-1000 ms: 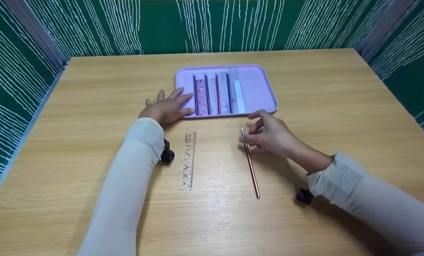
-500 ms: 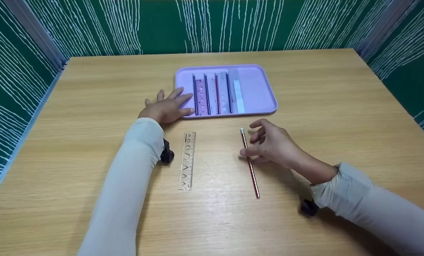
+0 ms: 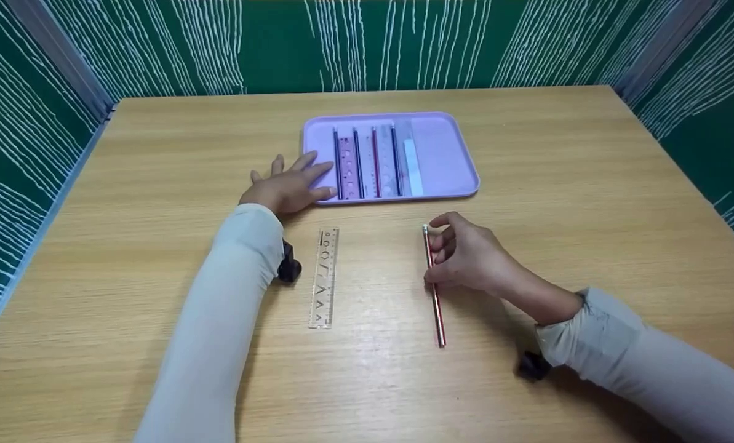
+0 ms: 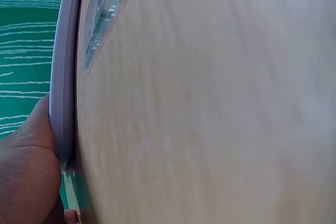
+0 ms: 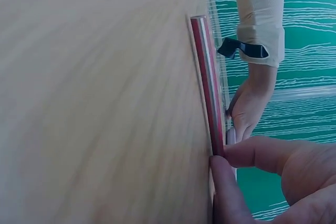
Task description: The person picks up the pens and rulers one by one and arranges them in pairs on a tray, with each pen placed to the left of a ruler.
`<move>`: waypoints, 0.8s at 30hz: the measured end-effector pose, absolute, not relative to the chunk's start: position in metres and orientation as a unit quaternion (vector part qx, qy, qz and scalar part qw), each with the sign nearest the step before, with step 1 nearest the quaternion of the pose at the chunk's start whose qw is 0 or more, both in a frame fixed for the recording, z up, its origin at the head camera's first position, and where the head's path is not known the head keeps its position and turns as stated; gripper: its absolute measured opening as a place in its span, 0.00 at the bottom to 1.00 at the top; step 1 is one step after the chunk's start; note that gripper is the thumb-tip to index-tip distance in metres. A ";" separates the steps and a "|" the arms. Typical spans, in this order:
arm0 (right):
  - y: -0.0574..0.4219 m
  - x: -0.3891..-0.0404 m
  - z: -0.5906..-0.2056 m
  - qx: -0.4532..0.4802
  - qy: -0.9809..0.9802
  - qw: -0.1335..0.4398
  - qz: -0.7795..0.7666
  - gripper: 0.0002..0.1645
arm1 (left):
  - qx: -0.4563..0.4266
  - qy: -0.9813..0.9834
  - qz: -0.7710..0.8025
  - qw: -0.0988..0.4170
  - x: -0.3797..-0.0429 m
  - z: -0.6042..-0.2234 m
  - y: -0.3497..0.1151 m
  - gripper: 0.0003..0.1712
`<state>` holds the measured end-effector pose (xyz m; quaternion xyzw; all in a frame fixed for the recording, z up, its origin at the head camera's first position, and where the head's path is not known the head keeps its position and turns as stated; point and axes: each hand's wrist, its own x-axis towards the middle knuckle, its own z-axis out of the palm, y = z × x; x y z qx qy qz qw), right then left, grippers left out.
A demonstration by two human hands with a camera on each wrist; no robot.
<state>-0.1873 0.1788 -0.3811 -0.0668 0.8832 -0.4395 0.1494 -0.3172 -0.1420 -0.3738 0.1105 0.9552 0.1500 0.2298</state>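
Note:
My right hand [image 3: 474, 255] pinches a red and silver striped pencil [image 3: 435, 307] between thumb and fingers. In the right wrist view the pencil [image 5: 207, 72] lies along the tabletop, its near part hidden by the fingers. At the far side, my left hand [image 3: 287, 187] rests with spread fingers on the left front corner of a purple tray [image 3: 446, 154]. Between the hands, a clear ruler with cut-out shapes [image 3: 324, 277] lies flat on the table. The left wrist view shows the tray's edge [image 4: 65, 77] beside the left hand [image 4: 29, 171].
Several pencils and rulers lie side by side in the tray, among them a pink ruler [image 3: 348, 166] and a red pencil [image 3: 376, 163]. The wooden table [image 3: 157, 184] reaches back to green walls with white streaks [image 3: 274, 46].
My right hand has come back toward me along the pencil and closed on it. The pencil has turned slightly, its front end shifting left. My left hand has stayed on the tray.

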 end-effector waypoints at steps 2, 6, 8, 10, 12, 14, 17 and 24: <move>0.180 -0.187 -0.379 -0.060 0.875 0.165 -0.452 0.48 | 0.109 0.955 0.152 0.230 -0.317 -0.374 -0.142 0.40; 0.183 -0.188 -0.374 -0.046 0.855 0.196 -0.477 0.48 | 0.105 0.956 0.150 0.230 -0.317 -0.374 -0.142 0.40; 0.184 -0.189 -0.372 -0.037 0.842 0.214 -0.493 0.48 | 0.104 0.956 0.147 0.231 -0.317 -0.374 -0.142 0.40; 0.186 -0.191 -0.371 -0.029 0.824 0.233 -0.516 0.48 | 0.107 0.957 0.141 0.232 -0.318 -0.374 -0.142 0.40; 0.188 -0.193 -0.370 -0.019 0.805 0.254 -0.536 0.47 | 0.109 0.956 0.138 0.233 -0.318 -0.375 -0.141 0.40; 0.190 -0.195 -0.371 -0.013 0.792 0.271 -0.548 0.46 | 0.112 0.956 0.136 0.233 -0.318 -0.375 -0.141 0.40; 0.193 -0.198 -0.372 -0.012 0.781 0.289 -0.554 0.45 | 0.112 0.956 0.137 0.232 -0.319 -0.375 -0.141 0.40; 0.198 -0.203 -0.376 -0.016 0.768 0.310 -0.559 0.41 | 0.107 0.955 0.146 0.233 -0.320 -0.375 -0.142 0.40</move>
